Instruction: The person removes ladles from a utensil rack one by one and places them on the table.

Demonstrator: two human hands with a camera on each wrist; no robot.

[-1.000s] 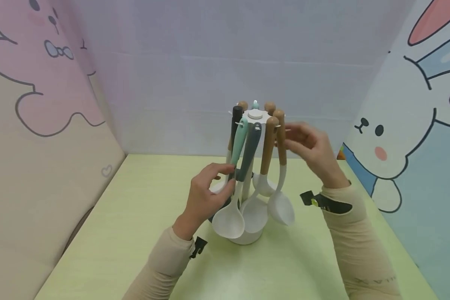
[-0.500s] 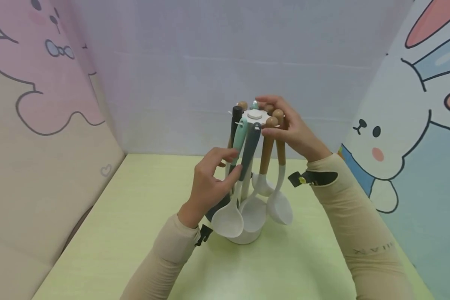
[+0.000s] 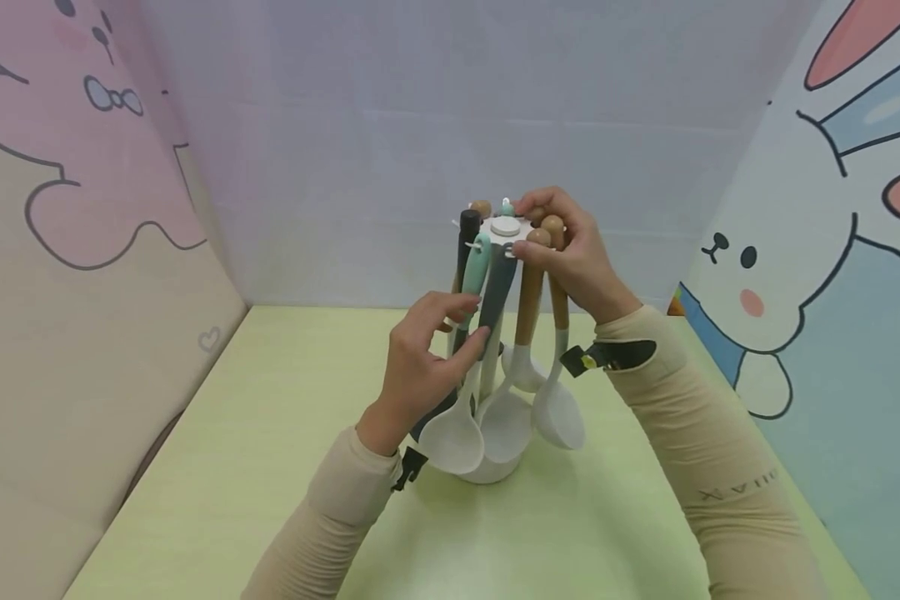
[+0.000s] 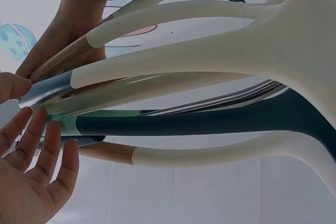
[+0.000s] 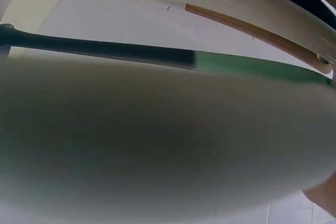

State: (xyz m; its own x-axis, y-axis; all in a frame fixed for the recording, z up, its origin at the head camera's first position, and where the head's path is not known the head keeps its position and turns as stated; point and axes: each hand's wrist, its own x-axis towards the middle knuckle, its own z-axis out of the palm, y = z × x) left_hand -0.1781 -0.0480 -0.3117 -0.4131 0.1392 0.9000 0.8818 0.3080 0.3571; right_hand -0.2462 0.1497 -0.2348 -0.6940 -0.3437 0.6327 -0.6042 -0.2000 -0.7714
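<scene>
A white utensil rack [image 3: 505, 227] stands upright on the table, hung round with ladles and other kitchen tools. My right hand [image 3: 573, 254] grips its top from the right, thumb over the hook end of the grey-handled ladle [image 3: 497, 292] and fingers reaching behind. Brown handles [image 3: 531, 308] lie between that thumb and fingers. Lower on the left, my left hand [image 3: 427, 354] has loosely extended fingers at the mint handle [image 4: 60, 124]; its thumb is close to the grey handle [image 4: 50, 87]. In the right wrist view a blurred pale shape hides most of the right hand.
A black handle [image 3: 465, 250] hangs at the rack's left. White ladle bowls [image 3: 560, 421] stick out around the round white base [image 3: 491, 473]. The pale green table [image 3: 300, 392] meets a plain back curtain [image 3: 345, 183] and cartoon-printed side panels [image 3: 765, 217].
My right hand has moved from beside the brown handles up and left onto the rack's top, its thumb now over the grey handle's end. My left hand has shifted slightly up and right.
</scene>
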